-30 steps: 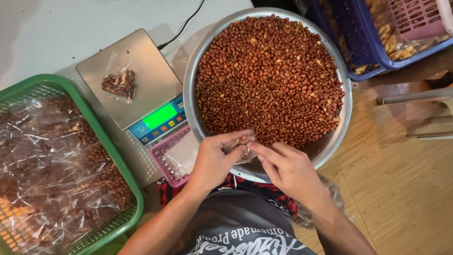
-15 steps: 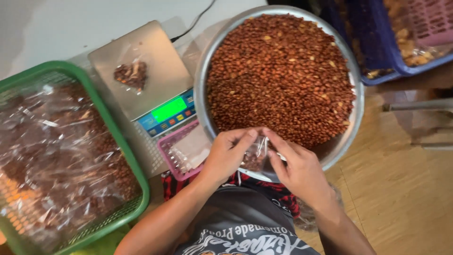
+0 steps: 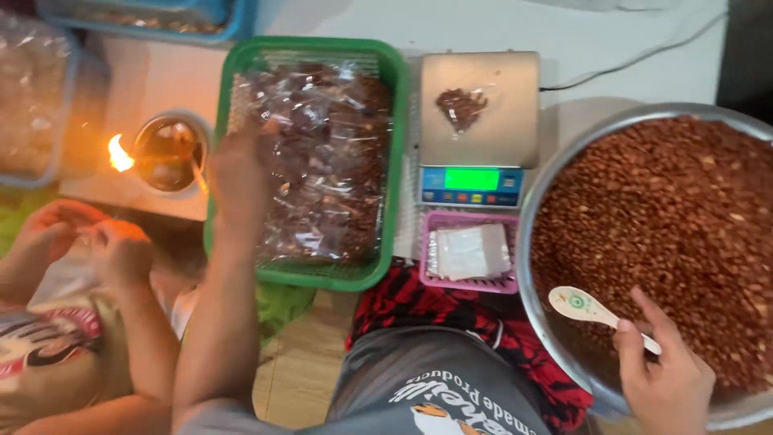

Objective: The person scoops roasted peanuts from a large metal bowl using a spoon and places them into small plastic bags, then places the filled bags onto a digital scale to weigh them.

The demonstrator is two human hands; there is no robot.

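My right hand (image 3: 664, 374), at 5 o'clock, has its fingers closed around the handle of a white spoon (image 3: 592, 308), whose bowl lies over the near rim of the big metal pan (image 3: 538, 216) of nuts (image 3: 660, 234). My left hand (image 3: 238, 173) reaches out to 10 o'clock over the green basket (image 3: 385, 72) of filled bags (image 3: 326, 153); it is blurred, so I cannot tell whether its fingers are open or closed. At 12 o'clock 1 small bag (image 3: 461, 106) of nuts sits on the scale (image 3: 480, 129), with a pink tray (image 3: 471, 254) just below it.
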